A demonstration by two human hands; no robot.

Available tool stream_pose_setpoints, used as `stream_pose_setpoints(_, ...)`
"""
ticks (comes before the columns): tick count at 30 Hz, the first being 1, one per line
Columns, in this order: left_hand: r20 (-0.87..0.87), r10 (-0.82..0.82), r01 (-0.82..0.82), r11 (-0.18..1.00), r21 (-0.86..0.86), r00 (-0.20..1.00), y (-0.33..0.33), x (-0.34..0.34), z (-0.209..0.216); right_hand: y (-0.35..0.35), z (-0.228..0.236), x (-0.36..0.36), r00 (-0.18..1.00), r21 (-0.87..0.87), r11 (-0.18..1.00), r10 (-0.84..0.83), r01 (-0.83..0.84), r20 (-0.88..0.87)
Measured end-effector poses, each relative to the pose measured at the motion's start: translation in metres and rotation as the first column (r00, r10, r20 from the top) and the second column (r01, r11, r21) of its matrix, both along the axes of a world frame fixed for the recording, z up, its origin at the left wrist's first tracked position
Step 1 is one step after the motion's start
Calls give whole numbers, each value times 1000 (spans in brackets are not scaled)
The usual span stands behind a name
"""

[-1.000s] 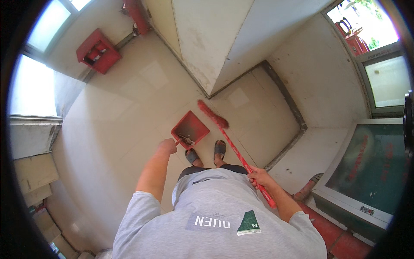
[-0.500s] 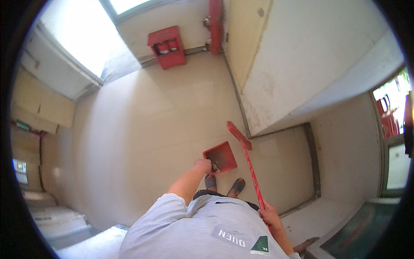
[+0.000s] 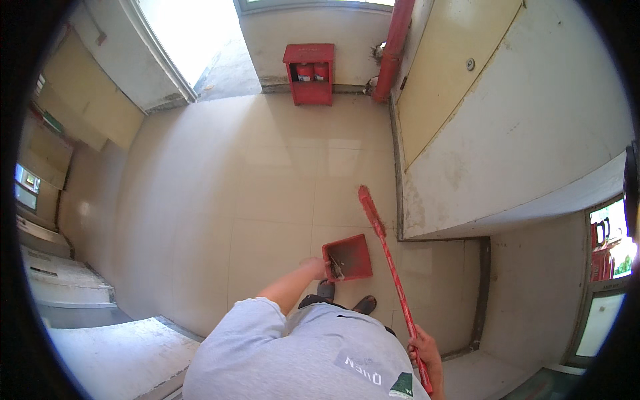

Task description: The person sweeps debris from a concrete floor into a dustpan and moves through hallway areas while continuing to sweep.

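My right hand is wrapped round the red handle of a broom, low at my right side. The broom slants up and away from me, its red bristle head toward the grey-edged wall corner. My left hand grips the near left edge of a red dustpan in front of my feet; its fingertips are partly hidden there. Some greyish litter lies inside the dustpan, against its left side. My feet in dark sandals stand just below the pan.
By the far wall stands a red cabinet with red canisters inside, beside a red pipe. A bright doorway opens at far left. On the right, a white wall juts out to a corner. White-topped furniture lies near left.
The view has swung left, so the surroundings sit farther right. The broom head has turned to a steeper slant. My left hand stays at the dustpan's edge, and my right hand keeps the broom.
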State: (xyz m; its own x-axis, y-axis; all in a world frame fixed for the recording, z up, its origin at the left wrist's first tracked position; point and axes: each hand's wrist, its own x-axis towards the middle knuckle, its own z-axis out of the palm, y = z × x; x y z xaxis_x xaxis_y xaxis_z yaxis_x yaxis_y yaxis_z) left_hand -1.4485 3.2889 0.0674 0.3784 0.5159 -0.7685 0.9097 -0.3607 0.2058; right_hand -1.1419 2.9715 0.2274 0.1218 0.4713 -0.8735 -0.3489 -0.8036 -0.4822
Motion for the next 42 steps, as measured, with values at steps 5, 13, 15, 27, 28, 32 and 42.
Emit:
stream_pose_setpoints(5, 28, 157, -158, 987, 40, 987, -16, -79, -8, 27, 23, -11, 993, -81, 996, -17, 26, 115)
stream_pose_setpoints(13, -111, 463, -468, 884, -16, 879, -37, -174, -6, 17, 46, -8, 887, -276, 876, -443, 397, -132)
stream_pose_setpoints(15, -126, 517, -523, 852, -24, 847, -40, -187, -8, 12, 41, 3, 783, -374, 791, -582, 484, -218)
stream_pose_setpoints(27, -54, 937, -937, 342, -75, 346, -30, -231, -18, 190, -33, 0, 634, -390, 763, -645, 515, -426)
stream_pose_setpoints(28, -48, 949, -947, 307, -94, 313, -26, -232, -15, 211, -32, -4, 652, -378, 778, -627, 502, -425)
stream_pose_setpoints(32, -54, 982, -976, 175, -130, 183, -6, -230, -2, 298, -34, 6, 672, -401, 780, -622, 481, -402)
stream_pose_setpoints(42, -145, 983, -992, 97, -84, 109, 100, -214, 41, 509, -25, 57, 525, -440, 778, -628, 449, -575)
